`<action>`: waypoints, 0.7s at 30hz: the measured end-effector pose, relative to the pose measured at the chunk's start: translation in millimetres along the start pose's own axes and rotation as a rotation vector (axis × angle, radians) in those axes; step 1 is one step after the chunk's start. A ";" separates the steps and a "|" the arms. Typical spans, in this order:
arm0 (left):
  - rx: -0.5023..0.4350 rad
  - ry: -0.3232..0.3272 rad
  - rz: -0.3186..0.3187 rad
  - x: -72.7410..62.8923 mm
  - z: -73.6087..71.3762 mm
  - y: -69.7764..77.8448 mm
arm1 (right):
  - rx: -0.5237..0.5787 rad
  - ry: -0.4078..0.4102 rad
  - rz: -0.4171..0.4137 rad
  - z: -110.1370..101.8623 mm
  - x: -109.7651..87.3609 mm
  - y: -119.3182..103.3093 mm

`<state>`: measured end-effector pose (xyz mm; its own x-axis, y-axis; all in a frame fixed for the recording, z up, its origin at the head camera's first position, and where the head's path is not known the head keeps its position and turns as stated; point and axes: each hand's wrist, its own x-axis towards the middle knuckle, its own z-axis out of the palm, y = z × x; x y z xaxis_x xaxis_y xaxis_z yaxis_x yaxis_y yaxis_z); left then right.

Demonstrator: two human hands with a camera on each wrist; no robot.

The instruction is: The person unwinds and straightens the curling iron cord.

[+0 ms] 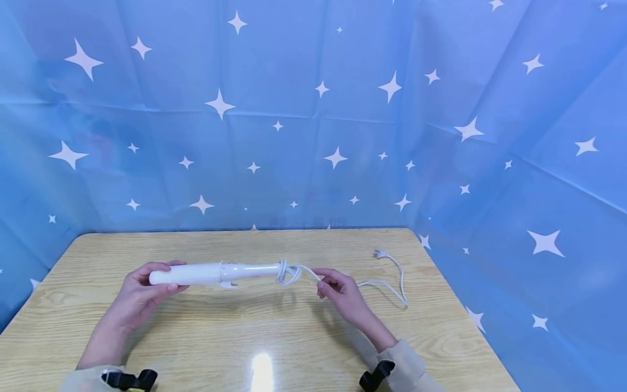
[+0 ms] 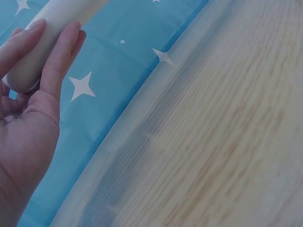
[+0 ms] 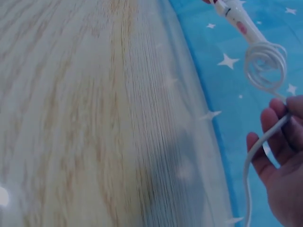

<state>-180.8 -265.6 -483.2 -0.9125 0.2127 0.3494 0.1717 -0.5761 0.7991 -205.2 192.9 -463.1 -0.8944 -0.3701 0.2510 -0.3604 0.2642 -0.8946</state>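
A white curling iron [image 1: 196, 274] is held level above the table in the head view. My left hand [image 1: 142, 291] grips the end of its thick barrel, fingers on top and thumb below. In the left wrist view the barrel [image 2: 57, 40] lies between the thumb and fingers. Loops of white cord [image 3: 265, 66] are wound round the thin handle's end. Between thumb and fingers my right hand [image 1: 343, 294] pinches the cord just right of these loops. The cord's loose length runs on to a plug [image 1: 379, 253] at the table's back right.
The wooden table [image 1: 206, 337] has a bright light reflection near its front. Blue cloth [image 1: 294, 141] with white stars hangs behind the table and along its sides. A black wrist camera [image 1: 377, 375] sits at the right sleeve, and another [image 1: 129, 379] at the left sleeve.
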 end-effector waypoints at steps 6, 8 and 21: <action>0.001 0.016 0.027 -1.7 -7.1 2.3 | -0.040 -0.067 -0.010 -6.5 -5.6 -2.8; -0.012 0.007 0.028 -2.3 -8.7 2.7 | -0.055 -0.095 -0.021 -8.6 -7.8 -2.2; -0.044 -0.049 0.054 -8.3 -16.1 12.4 | -0.161 -0.147 0.019 -26.7 -19.6 2.0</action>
<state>-177.1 -287.2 -484.0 -0.8828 0.2183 0.4159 0.2025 -0.6219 0.7564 -195.5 224.5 -459.9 -0.8575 -0.4864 0.1678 -0.3922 0.4069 -0.8250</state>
